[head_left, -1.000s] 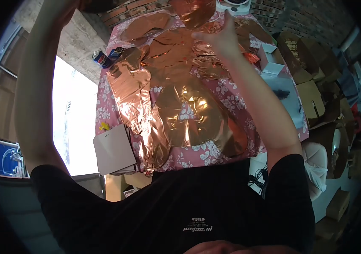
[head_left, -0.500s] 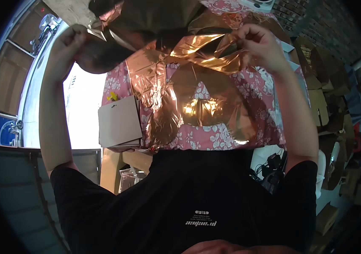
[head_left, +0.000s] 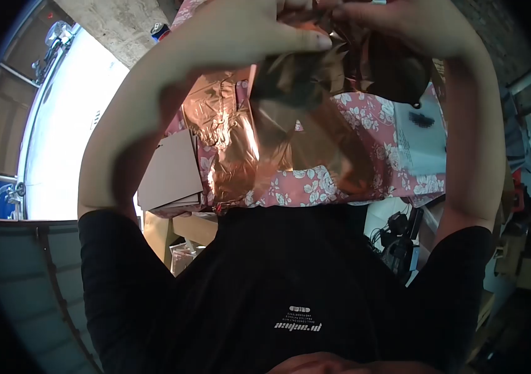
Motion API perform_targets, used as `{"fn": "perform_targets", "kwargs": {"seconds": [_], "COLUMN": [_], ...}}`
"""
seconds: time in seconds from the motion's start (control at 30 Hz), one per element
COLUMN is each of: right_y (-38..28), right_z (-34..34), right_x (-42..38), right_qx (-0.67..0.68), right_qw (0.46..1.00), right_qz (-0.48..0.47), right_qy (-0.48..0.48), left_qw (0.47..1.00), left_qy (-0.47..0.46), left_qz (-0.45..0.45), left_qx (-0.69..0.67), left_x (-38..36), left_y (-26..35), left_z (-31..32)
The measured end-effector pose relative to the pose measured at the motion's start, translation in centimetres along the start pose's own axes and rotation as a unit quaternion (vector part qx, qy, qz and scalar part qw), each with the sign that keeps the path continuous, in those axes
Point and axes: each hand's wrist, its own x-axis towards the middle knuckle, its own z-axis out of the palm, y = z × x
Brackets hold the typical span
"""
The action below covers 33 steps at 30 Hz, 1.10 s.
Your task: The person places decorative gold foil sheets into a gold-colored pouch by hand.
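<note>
At the top of the view, my left hand (head_left: 265, 31) and my right hand (head_left: 402, 25) are close together, fingers pinching a dark copper foil balloon (head_left: 380, 62). It is flat and creased and hangs below both hands. Their upper fingertips are partly cut off by the frame edge. Beneath lies a flat copper letter A foil balloon (head_left: 352, 153), partly covered by the hanging foil. Left of it, another crumpled copper foil piece (head_left: 231, 159) rests on the pink floral tablecloth (head_left: 309, 187).
A stack of beige cards (head_left: 172, 171) lies by the table's left edge. A clear plastic packet (head_left: 418, 140) is at the right. A can (head_left: 159, 31) stands at upper left. Black cables (head_left: 396, 240) hang below the table's right side. Boxes (head_left: 514, 262) stand farther right.
Both hands have come in from far apart to almost touching, bringing the held foil balloon's edges together and bunching it. The view has shifted slightly, showing the plastic packet at right.
</note>
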Motion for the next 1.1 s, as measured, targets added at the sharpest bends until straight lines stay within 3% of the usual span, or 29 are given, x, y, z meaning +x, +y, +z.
{"fn": "perform_targets", "kwargs": {"seconds": [0.03,0.07,0.13,0.17,0.2,0.27,0.3,0.33,0.4,0.43,0.47,0.5,0.53,0.6,0.67,0.73,0.8,0.83,0.87,0.9,0.93,1.0,1.1], "right_y": [0.2,0.3,1.0,5.2,3.9,13.3,14.1,13.7,12.6,12.7,12.7,12.7,12.8,13.4,13.3,10.4,9.1,10.2,10.2,10.1,10.2,11.2,11.1], "right_z": [0.2,0.5,1.4,2.6,4.0,5.6,9.1,12.8,18.6,19.5,20.0,20.3,20.0,19.0,20.0,19.9,20.6,21.9,22.3,22.7,23.1,24.6,24.7], "right_x": [-0.6,-1.2,-2.1,-2.3,-1.3,-6.8,-7.1,-7.3,-7.2,-7.3,-7.5,-7.8,-8.2,-9.5,-12.0,-14.6,-16.5,-17.9,-18.5,-19.0,-19.4,-20.3,-20.2], "right_qx": [0.002,0.027,0.074,0.263,0.399,0.54,0.561,0.582,0.551,0.554,0.374,0.175,0.176,0.207,0.254,0.489,0.532,0.515,0.515,0.479,0.439,0.379,0.317], "right_qw": [1.0,0.996,0.972,0.917,0.761,0.774,0.756,0.737,0.756,0.753,0.865,0.934,0.933,0.92,0.919,0.823,0.786,0.8,0.799,0.795,0.787,0.818,0.817], "right_qz": [0.006,0.042,0.109,-0.004,0.079,-0.065,-0.059,-0.053,-0.012,-0.01,0.055,0.117,0.117,0.317,0.273,0.27,0.3,0.297,0.299,0.366,0.429,0.427,0.47], "right_qy": [0.003,0.067,0.193,0.3,0.506,0.324,0.331,0.339,0.353,0.356,0.332,0.289,0.291,0.106,0.13,0.104,0.091,0.079,0.082,0.067,0.052,0.078,0.108], "left_qw": [0.999,0.999,0.978,0.964,0.964,0.907,0.921,0.922,0.828,0.84,0.842,0.844,0.845,0.846,0.846,0.867,0.94,0.94,0.948,0.953,0.951,0.934,0.946], "left_qy": [-0.013,-0.018,0.095,0.16,0.16,0.253,0.29,0.289,0.248,0.248,0.244,0.242,0.243,0.247,0.253,0.262,0.212,0.218,0.243,0.231,0.206,0.208,0.214], "left_qz": [0.006,0.007,-0.11,-0.189,-0.188,0.01,-0.047,-0.048,0.014,-0.002,-0.004,-0.01,-0.015,-0.029,-0.043,-0.062,-0.108,-0.083,-0.142,-0.193,-0.184,-0.189,-0.219], "left_qx": [-0.04,-0.041,-0.147,-0.099,-0.099,-0.335,-0.254,-0.253,-0.502,-0.482,-0.481,-0.479,-0.476,-0.471,-0.467,-0.42,-0.243,-0.249,-0.146,-0.04,-0.142,-0.22,-0.107], "left_x": [0.7,0.9,0.9,0.7,1.2,2.8,3.0,3.0,2.8,4.2,4.0,3.9,3.8,3.2,2.7,2.1,0.6,0.9,1.6,0.8,1.0,0.4,0.8], "left_y": [-0.3,0.2,1.6,4.3,2.8,-2.0,-1.9,-1.8,-1.7,-4.5,-4.6,-4.6,-4.5,-4.7,-5.2,-7.9,-10.9,-14.9,-20.3,-17.5,-21.4,-22.3,-23.2], "left_z": [0.4,0.9,1.8,2.0,2.5,3.9,3.5,3.7,4.3,3.9,3.9,3.9,3.8,3.8,3.5,4.8,6.7,8.9,11.6,12.9,16.0,20.1,23.3]}}
